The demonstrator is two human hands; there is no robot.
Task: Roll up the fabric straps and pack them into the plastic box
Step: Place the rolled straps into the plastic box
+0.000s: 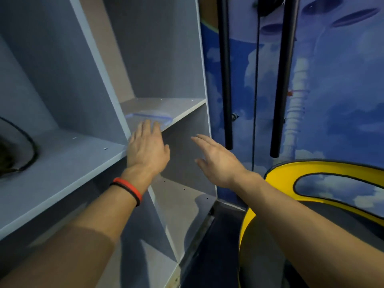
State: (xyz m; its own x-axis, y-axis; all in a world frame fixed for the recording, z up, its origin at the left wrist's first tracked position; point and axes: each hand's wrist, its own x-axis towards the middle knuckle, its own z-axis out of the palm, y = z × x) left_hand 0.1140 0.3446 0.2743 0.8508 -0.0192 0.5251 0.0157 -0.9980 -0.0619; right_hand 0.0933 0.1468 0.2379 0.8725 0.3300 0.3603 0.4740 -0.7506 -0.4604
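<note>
plastic box [148, 117], clear and blue-rimmed, sits on the shelf [187, 104] at the fingertips of the flat, open left hand [147, 146], the right hand [218, 161] hovering open and empty alongside; it looks light, stiff and slick, best gripped by its two sides.

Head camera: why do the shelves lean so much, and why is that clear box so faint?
Head view: the wide lens tilts the shelf unit; light is dim and bluish; the plastic box is clear and blurred, so mainly its blue rim shows, just beyond the left hand; shadow darkens the near left forearm.
</note>
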